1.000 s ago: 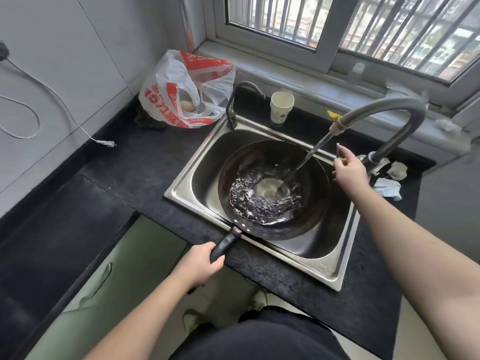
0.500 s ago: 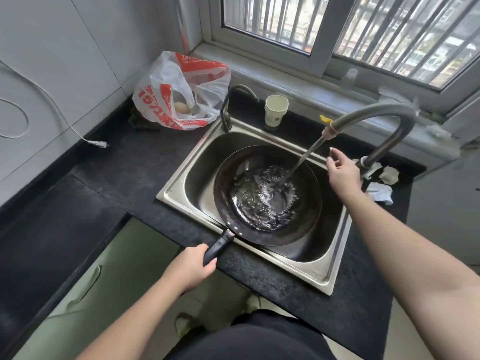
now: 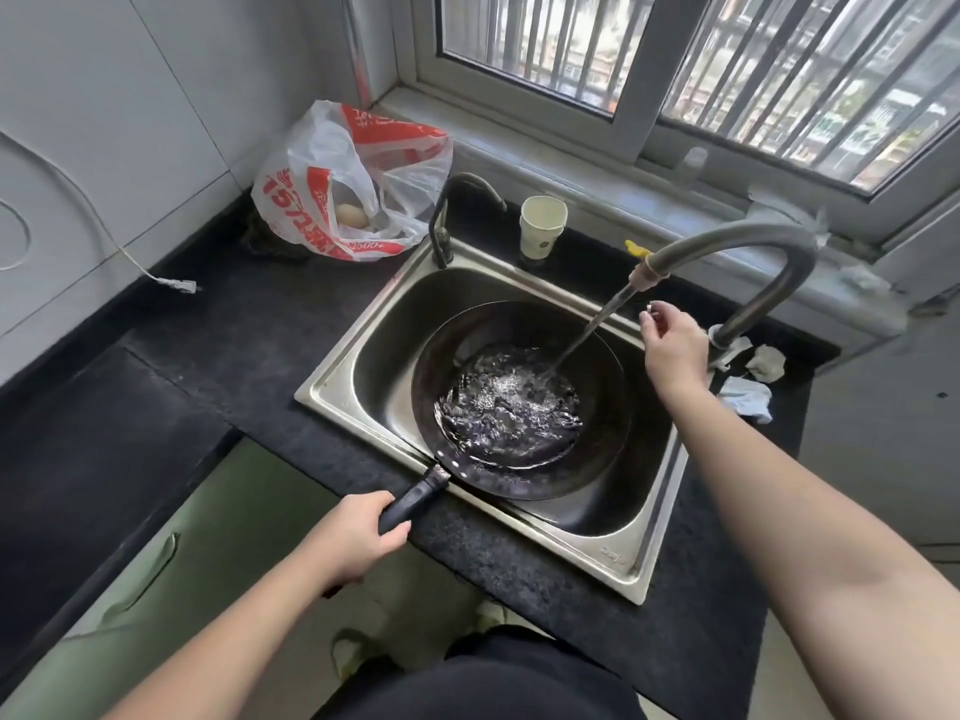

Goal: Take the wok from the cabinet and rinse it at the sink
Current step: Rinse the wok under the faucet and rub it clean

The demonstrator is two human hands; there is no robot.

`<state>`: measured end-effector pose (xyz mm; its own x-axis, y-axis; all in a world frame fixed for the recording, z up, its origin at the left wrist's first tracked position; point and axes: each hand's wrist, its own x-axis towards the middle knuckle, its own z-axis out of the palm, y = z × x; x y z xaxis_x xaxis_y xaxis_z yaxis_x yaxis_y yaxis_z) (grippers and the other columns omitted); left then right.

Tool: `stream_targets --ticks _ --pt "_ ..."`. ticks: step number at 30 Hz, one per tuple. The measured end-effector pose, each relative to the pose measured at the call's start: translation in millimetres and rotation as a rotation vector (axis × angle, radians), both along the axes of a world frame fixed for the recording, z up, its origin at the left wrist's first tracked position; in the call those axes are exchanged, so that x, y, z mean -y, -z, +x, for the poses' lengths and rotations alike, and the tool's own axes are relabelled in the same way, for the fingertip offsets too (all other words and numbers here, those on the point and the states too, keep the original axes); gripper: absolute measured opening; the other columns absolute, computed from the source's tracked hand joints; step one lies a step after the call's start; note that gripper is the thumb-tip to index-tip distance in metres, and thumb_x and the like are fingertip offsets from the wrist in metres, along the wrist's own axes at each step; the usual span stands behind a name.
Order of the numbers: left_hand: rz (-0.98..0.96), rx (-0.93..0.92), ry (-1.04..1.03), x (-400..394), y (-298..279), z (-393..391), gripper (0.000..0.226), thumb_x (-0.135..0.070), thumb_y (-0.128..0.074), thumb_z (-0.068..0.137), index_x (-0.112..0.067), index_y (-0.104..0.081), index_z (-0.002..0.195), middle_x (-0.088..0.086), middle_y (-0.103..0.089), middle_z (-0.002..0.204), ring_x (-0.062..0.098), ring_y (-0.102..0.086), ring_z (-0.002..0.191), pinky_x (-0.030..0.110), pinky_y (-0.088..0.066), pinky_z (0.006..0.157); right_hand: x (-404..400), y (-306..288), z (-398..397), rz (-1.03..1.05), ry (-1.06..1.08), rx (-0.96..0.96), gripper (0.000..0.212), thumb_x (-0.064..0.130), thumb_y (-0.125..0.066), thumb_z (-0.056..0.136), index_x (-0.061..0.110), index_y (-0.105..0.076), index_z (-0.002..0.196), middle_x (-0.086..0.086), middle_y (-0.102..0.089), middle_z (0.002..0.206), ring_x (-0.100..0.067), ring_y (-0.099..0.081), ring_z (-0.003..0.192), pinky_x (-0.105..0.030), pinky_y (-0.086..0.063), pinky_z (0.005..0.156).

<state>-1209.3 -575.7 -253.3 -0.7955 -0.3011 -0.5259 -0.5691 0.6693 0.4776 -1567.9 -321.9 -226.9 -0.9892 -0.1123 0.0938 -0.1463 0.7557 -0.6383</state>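
- Head view: wok (image 3: 524, 402) sitting in the sink (image 3: 613, 569), water pooling in its bowl.
- Left hand (image 3: 358, 537) gripping the wok handle (image 3: 413, 501) over the counter (image 3: 291, 345) edge.
- Tap (image 3: 737, 246) streaming water into the wok.
- Right hand (image 3: 672, 345) hovering beside the tap, fingers loosely curled, holding nothing.
- Bag (image 3: 348, 184) and cup (image 3: 542, 226) sitting behind the sink.
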Motion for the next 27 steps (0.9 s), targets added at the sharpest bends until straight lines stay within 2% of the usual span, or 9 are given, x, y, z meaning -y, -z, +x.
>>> stream_targets --ticks 4,6,9,14,17,27 --pt "0.038 0.011 -0.014 1.1 -5.9 -4.2 0.028 -0.038 -0.062 0.085 -0.011 -0.054 0.078 -0.002 -0.054 0.064 0.013 -0.054 0.047 0.026 -0.044 0.043 -4.4 2.8 -2.8 -0.042 0.000 0.000 0.031 0.029 -0.054 0.096 0.016 -0.065 0.122 -0.007 -0.069 0.109 -0.023 -0.062 0.102 -0.035 -0.048 0.093" --pt "0.058 0.033 -0.031 0.2 -9.2 -6.8 0.027 -0.037 -0.062 0.085 -0.011 -0.055 0.080 -0.001 -0.053 0.065 0.011 -0.050 0.042 0.027 -0.046 0.039 -6.1 4.3 -3.0 -0.048 -0.005 0.005 0.031 0.030 -0.055 0.095 0.017 -0.065 0.122 -0.007 -0.069 0.107 -0.022 -0.062 0.101 -0.036 -0.049 0.092" --pt "0.044 0.061 -0.040 -3.0 -12.4 -8.4 0.028 -0.039 -0.060 0.085 -0.012 -0.053 0.081 0.000 -0.056 0.067 0.015 -0.053 0.042 0.035 -0.050 0.042 -6.3 5.7 -3.5 -0.061 -0.011 0.018 0.032 0.032 -0.056 0.095 0.017 -0.065 0.121 -0.006 -0.069 0.106 -0.021 -0.062 0.098 -0.035 -0.049 0.091" --pt "-0.058 0.081 0.013 -10.6 -13.5 -6.3 0.023 -0.042 -0.055 0.087 -0.019 -0.052 0.083 0.000 -0.062 0.073 0.012 -0.054 0.045 0.031 -0.048 0.048 -4.8 6.3 -5.5 -0.063 0.003 0.027 0.030 0.031 -0.056 0.095 0.016 -0.067 0.119 -0.007 -0.069 0.104 -0.021 -0.062 0.095 -0.024 -0.041 0.084" --pt "-0.066 0.046 -0.007 -11.8 -10.1 -0.6 0.025 -0.043 -0.056 0.086 -0.019 -0.052 0.082 -0.001 -0.062 0.072 0.011 -0.054 0.049 0.031 -0.045 0.049 -4.5 5.9 -6.4 -0.073 0.002 0.018 0.030 0.029 -0.055 0.095 0.014 -0.067 0.118 -0.009 -0.070 0.108 -0.023 -0.063 0.100 -0.026 -0.043 0.089" --pt "0.137 -0.026 -0.145 -9.8 -5.0 5.8 0.021 -0.034 -0.065 0.086 -0.014 -0.058 0.080 -0.001 -0.054 0.060 0.009 -0.051 0.036 0.029 -0.046 0.035 -4.1 -0.4 -3.4 -0.076 0.004 0.039 0.029 0.029 -0.054 0.096 0.015 -0.066 0.119 -0.006 -0.071 0.111 -0.022 -0.063 0.102 -0.020 -0.039 0.089"
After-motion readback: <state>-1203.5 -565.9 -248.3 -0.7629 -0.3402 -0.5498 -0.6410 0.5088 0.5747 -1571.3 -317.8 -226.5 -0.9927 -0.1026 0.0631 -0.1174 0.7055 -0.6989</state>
